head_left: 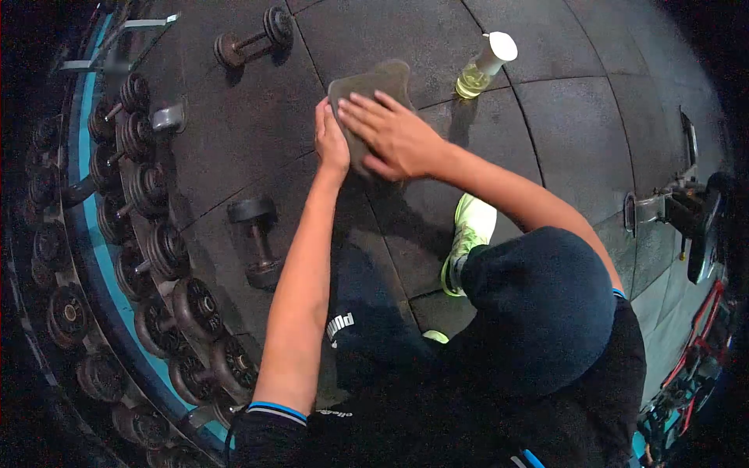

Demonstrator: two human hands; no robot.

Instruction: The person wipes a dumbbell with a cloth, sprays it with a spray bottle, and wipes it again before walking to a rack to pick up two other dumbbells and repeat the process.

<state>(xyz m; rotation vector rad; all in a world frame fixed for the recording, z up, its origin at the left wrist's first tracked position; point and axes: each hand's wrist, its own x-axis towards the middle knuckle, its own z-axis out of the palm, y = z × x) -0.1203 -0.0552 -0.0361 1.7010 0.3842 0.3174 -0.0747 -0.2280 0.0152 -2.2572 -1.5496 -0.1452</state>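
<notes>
A folded grey-brown cloth (382, 76) is between my two hands, above the dark floor. My left hand (331, 144) holds its left edge, fingers pointing up and partly hidden by the cloth. Lying flat across the cloth's face, my right hand (398, 139) has its fingers stretched out and slightly spread, with the thumb lower down. To the right of the cloth, a clear spray bottle (474, 76) with a white top and yellow-green liquid stands on the floor, apart from both hands.
Loose dumbbells lie on the rubber-tiled floor (421, 31): one at the upper left (253, 45), another dumbbell (257, 242) beside my left forearm. Racks of several dumbbells (164, 249) line the left side. Gym equipment (679, 207) stands at right. My knee and bright shoe (472, 226) are below.
</notes>
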